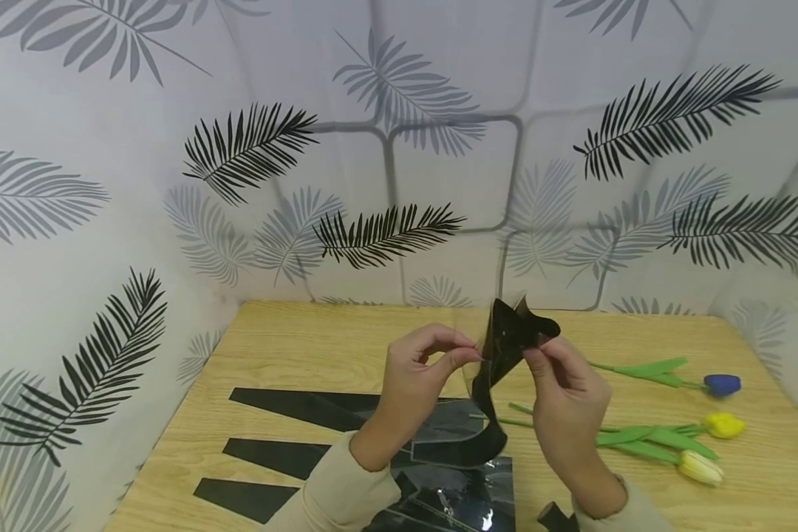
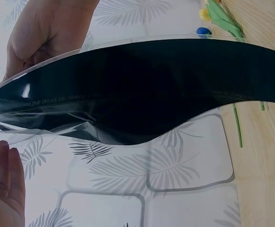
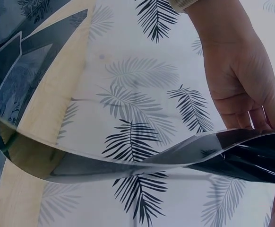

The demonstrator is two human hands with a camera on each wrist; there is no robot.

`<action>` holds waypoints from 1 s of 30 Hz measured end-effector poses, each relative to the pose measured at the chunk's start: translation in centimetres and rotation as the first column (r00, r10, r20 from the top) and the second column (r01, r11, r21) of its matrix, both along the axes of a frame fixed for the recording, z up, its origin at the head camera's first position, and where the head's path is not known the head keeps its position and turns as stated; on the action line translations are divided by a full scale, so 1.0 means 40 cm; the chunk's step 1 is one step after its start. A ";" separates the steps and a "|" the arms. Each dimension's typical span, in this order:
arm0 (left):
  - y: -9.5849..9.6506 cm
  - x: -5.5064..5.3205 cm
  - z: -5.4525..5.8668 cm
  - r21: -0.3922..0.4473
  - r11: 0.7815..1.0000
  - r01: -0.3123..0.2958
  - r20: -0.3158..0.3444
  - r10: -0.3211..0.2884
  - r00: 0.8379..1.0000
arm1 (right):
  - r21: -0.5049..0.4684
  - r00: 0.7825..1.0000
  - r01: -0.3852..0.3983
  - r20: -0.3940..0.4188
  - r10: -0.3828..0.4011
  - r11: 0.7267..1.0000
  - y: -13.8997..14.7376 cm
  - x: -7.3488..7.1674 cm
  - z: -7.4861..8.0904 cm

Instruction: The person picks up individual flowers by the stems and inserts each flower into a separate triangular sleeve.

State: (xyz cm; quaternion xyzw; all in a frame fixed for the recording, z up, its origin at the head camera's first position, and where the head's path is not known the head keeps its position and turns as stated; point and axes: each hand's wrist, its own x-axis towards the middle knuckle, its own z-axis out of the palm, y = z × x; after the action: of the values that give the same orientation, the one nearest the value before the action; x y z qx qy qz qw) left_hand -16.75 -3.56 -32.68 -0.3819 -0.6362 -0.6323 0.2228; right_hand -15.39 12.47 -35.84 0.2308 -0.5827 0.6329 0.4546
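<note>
A black flower wrapping sleeve (image 1: 503,355) with clear film edges hangs between my hands above the table. Its narrow lower part curls down and to the left. My left hand (image 1: 415,373) pinches the clear film at the sleeve's upper left edge. On the opposite side, my right hand (image 1: 570,391) pinches the black film between thumb and fingers. The left wrist view shows the sleeve (image 2: 142,90) stretched wide, with pale printed lettering and creases near the hands. Twisted film of the sleeve (image 3: 104,165) crosses the right wrist view, where the right fingertips are mostly cut off.
More black sleeves (image 1: 259,499) lie fanned on the wooden table (image 1: 306,340), their narrow ends to the left. At right lie artificial tulips: a blue tulip (image 1: 722,385), a yellow tulip (image 1: 725,425) and a cream tulip (image 1: 701,468). A leaf-patterned wall covering (image 1: 439,177) stands behind.
</note>
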 end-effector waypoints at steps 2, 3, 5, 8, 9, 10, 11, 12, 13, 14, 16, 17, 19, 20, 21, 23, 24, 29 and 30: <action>-0.001 0.001 0.003 -0.005 1.000 -0.003 -0.005 0.003 1.000 | -0.003 1.000 -0.005 -0.001 0.005 1.000 0.002 0.001 0.002; -0.002 0.001 0.004 -0.008 1.000 -0.001 -0.007 0.001 1.000 | -0.005 1.000 -0.008 -0.003 0.008 1.000 0.003 0.001 0.002; -0.004 0.001 0.006 -0.010 1.000 0.008 -0.017 -0.008 1.000 | -0.011 1.000 -0.022 -0.014 0.022 1.000 0.005 0.001 0.003; -0.008 0.001 0.006 -0.007 1.000 0.010 -0.037 -0.010 0.999 | -0.013 0.999 -0.022 -0.027 0.022 1.000 0.008 0.002 0.005; -0.009 0.000 0.005 -0.005 1.000 0.008 -0.044 -0.008 0.999 | -0.012 0.999 -0.022 -0.031 0.021 1.000 0.010 0.002 0.006; -0.011 0.000 0.004 -0.001 1.000 0.004 -0.050 -0.004 0.999 | -0.012 0.999 -0.025 -0.036 0.025 1.000 0.011 0.003 0.007; -0.012 -0.001 0.003 0.004 1.000 0.004 -0.055 -0.004 0.998 | -0.009 0.999 -0.023 -0.034 0.023 1.000 0.012 0.004 0.009; -0.013 -0.001 0.002 0.008 1.000 0.003 -0.060 -0.002 0.998 | -0.003 0.999 -0.014 -0.030 0.013 1.000 0.013 0.005 0.009; -0.014 -0.002 0.001 0.013 1.000 0.002 -0.063 -0.001 0.998 | -0.002 1.000 -0.011 -0.026 0.011 1.000 0.014 0.005 0.010; -0.014 -0.002 0.000 0.016 1.000 0.001 -0.067 0.000 0.998 | 0.007 1.000 -0.001 -0.020 0.001 1.000 0.016 0.006 0.010; -0.015 -0.003 -0.001 0.024 1.000 0.004 -0.072 -0.002 0.997 | 0.023 1.000 0.019 -0.004 -0.019 1.000 0.017 0.007 0.011; -0.015 -0.003 -0.001 0.025 1.000 0.008 -0.075 -0.006 0.997 | 0.025 1.000 0.021 0.003 -0.021 0.999 0.018 0.007 0.012; -0.014 -0.002 0.001 0.023 0.999 0.023 -0.072 -0.021 0.997 | 0.020 1.000 -0.002 0.010 0.002 1.000 0.019 0.009 0.014; -0.013 -0.001 0.003 0.020 0.999 0.037 -0.069 -0.036 0.997 | 0.018 1.000 -0.013 0.015 0.013 1.000 0.019 0.010 0.015; -0.013 0.000 0.005 0.014 0.999 0.045 -0.069 -0.044 0.997 | 0.012 0.999 -0.034 0.016 0.033 0.999 0.018 0.010 0.016; -0.011 0.002 0.009 -0.004 0.998 0.070 -0.072 -0.070 0.995 | 0.004 0.998 -0.069 0.015 0.069 0.998 0.017 0.012 0.018; -0.009 0.003 0.012 -0.015 0.997 0.081 -0.076 -0.082 0.994 | 0.002 0.996 -0.082 0.017 0.082 0.997 0.017 0.012 0.019; -0.004 0.010 0.020 -0.080 0.987 0.139 -0.080 -0.145 0.986 | 0.032 0.996 -0.077 0.038 0.076 0.996 0.016 0.016 0.016; -0.003 0.012 0.020 -0.089 0.984 0.151 -0.075 -0.158 0.985 | 0.038 0.996 -0.075 0.043 0.073 0.996 0.016 0.016 0.015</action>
State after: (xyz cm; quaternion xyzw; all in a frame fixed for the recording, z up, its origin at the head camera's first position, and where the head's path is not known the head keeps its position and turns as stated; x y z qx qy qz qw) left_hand -16.27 -3.68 -31.86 -0.4645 -0.6206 -0.6047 0.1827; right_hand -14.74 13.11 -35.24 0.2480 -0.5956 0.6423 0.4139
